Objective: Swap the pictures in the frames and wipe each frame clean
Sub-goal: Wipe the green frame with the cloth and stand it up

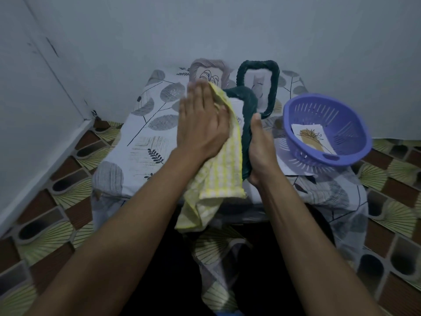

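The bench stands in a corner of the room. At its back, the back left frame sits just beside the back right frame. Before them, the near frame stands on edge between the left grip and the right grip, with a rag between the left grip and the frame. To the right, a basket sits on the bench with a picture in it.

A dark green rectangular frame with a braided rim stands on edge, nearly side-on, near the front of a leaf-print table cover. A yellow-and-white checked cloth covers its left face and hangs below. Behind sit a matching green frame and a grey frame showing a line drawing. A loose ochre-and-black print lies inside a purple slotted basket.
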`<state>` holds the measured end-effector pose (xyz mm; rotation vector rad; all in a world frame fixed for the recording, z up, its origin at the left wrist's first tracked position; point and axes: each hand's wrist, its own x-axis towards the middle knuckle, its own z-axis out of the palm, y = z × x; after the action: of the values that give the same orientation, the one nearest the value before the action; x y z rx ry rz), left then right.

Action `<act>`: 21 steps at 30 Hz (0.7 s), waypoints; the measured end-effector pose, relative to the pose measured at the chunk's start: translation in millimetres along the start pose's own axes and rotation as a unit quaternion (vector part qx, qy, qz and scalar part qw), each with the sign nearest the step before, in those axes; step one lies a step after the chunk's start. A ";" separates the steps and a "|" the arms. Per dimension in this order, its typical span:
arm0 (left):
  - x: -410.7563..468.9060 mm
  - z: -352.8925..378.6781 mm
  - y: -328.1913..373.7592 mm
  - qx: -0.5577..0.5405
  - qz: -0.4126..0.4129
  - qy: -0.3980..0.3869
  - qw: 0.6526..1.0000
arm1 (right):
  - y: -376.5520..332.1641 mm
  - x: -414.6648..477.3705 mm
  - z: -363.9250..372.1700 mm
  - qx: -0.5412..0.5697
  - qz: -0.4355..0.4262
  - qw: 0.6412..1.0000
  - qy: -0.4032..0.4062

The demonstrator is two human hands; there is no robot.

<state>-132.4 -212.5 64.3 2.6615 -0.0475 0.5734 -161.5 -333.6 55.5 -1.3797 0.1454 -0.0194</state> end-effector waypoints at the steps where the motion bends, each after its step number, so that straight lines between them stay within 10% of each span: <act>1: -2.9 1.4 3.5 -0.002 0.036 -0.007 0.999 | -6.5 -0.3 0.3 -0.004 0.000 1.000 0.007; 10: -53.5 24.5 -20.9 0.078 0.317 -0.087 0.941 | -3.9 25.1 -22.5 0.085 0.043 0.994 0.062; 21: -17.0 -1.5 -31.4 -0.226 -0.031 -0.139 0.964 | 8.9 21.9 -16.4 0.130 0.065 0.989 -0.005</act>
<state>-144.8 -184.2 46.5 2.2647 -0.1560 0.1378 -142.3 -350.1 41.8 -1.1076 0.2177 0.0748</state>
